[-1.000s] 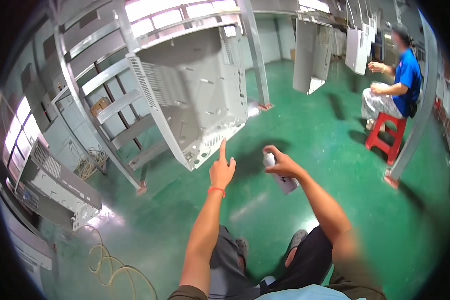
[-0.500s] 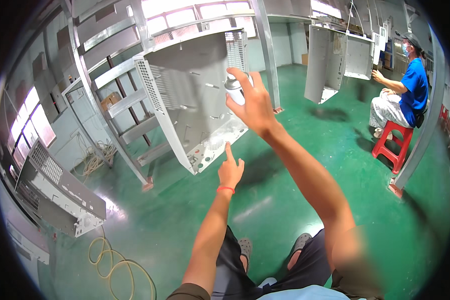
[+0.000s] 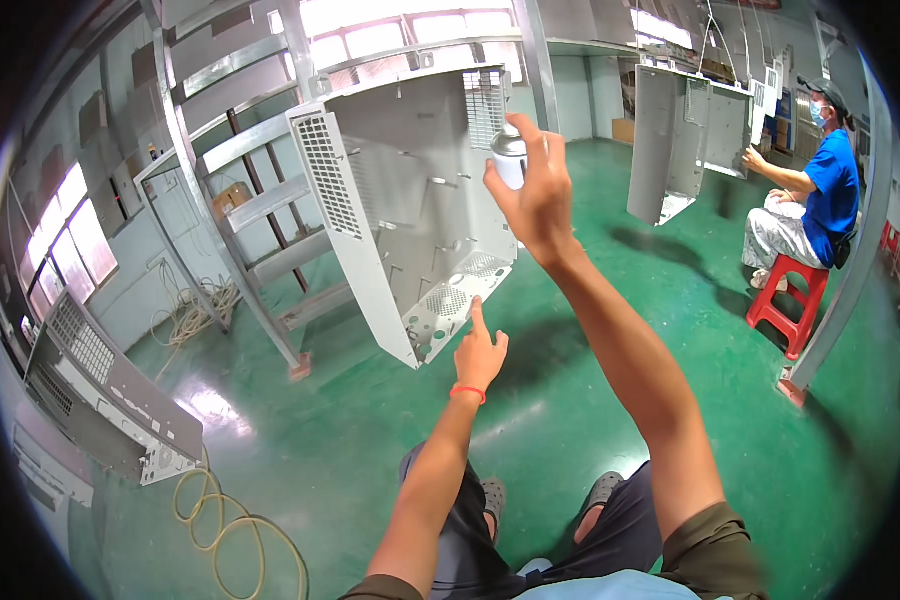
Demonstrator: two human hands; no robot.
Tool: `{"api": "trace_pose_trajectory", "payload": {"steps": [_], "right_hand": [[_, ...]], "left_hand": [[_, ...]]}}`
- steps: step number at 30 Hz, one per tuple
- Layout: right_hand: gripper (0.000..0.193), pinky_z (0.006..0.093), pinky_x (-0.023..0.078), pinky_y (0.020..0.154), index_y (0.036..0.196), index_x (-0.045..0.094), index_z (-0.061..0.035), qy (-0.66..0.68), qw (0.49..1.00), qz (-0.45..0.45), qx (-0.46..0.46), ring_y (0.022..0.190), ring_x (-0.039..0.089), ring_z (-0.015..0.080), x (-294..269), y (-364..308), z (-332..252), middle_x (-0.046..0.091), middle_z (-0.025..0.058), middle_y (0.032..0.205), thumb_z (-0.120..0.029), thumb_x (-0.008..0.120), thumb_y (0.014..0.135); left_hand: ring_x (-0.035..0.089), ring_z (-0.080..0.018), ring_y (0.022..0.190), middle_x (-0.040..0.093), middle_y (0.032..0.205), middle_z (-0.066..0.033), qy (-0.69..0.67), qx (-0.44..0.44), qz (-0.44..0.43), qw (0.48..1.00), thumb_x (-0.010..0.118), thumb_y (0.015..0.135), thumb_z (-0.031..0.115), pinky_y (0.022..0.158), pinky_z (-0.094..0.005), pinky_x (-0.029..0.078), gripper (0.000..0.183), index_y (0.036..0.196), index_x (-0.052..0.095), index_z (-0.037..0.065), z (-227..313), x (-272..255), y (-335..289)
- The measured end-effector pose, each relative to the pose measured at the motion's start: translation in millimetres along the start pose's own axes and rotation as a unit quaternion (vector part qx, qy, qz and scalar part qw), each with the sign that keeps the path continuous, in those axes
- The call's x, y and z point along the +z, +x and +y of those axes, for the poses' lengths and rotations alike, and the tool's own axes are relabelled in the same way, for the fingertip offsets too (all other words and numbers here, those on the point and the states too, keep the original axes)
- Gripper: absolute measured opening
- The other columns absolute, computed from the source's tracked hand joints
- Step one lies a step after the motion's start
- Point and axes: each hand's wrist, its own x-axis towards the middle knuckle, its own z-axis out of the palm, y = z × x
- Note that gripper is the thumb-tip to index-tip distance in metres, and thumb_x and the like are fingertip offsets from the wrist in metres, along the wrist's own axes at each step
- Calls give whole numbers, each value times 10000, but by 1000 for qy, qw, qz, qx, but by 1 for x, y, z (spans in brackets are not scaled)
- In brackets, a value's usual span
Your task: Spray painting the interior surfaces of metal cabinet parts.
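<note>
A light grey sheet-metal enclosure (image 3: 395, 160), with grilles in its side walls and round holes along its bottom panel, hangs tilted in front of me. My right hand (image 3: 543, 200) is raised before its right side, wrapped round a white spray can (image 3: 507, 166) with the index finger on top. Lower down, my left hand (image 3: 481, 357) holds nothing. Its index finger is stretched out to the front edge of the bottom panel, and the thumb stands apart. That fingertip appears to touch the edge. Part of the can is hidden behind my right fingers.
Another grey enclosure (image 3: 120, 400) is at the left, near a coiled pale hose (image 3: 215, 540). More panels (image 3: 660, 150) hang at the right. A person in a blue shirt (image 3: 832, 185) sits there on a red stool (image 3: 795, 305). Metal posts (image 3: 830, 300) stand around.
The view has shifted slightly, so the enclosure sits a little lower and further right. Both hands have moved right with it, still near the enclosure. The right hand still grips the spray can.
</note>
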Motion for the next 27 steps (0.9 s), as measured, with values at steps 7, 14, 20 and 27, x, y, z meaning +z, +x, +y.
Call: {"api": "trace_pose_trajectory", "payload": {"steps": [7, 14, 20, 27], "right_hand": [[674, 492, 575, 850, 1474, 568, -233, 1, 999, -27, 25, 1026, 642, 408, -13, 0, 9, 557, 187, 1200, -111, 812, 857], [686, 449, 579, 888, 1464, 533, -152, 95, 994, -55, 20, 1065, 661, 341, -36, -6, 8, 603, 161, 1268, -67, 826, 850], [719, 412, 554, 940, 1460, 523, -130, 350, 930, -91, 68, 1109, 655, 297, -33, 3, -45, 617, 135, 1334, -97, 859, 825], [710, 392, 582, 841, 1458, 537, -169, 502, 857, -104, 49, 1048, 660, 266, -28, 5, -108, 608, 110, 1201, -95, 855, 828]], "left_hand": [[727, -449, 841, 748, 853, -192, -33, -27, 20, 999, 636, 975, 253, 779, -552, 569, 759, 1628, 278, 106, 9, -1, -4], [708, -359, 736, 676, 755, -143, -87, -48, 108, 989, 668, 989, 233, 735, -492, 552, 582, 1491, 408, 94, 14, 0, -28], [606, -249, 650, 603, 741, -122, -190, -38, 158, 968, 657, 982, 72, 665, -408, 504, 447, 1369, 433, 83, 17, 0, -36], [679, -205, 772, 711, 938, -116, -161, 33, 188, 968, 637, 1009, 41, 739, -362, 564, 829, 1670, 139, 90, 23, -4, -66]]}}
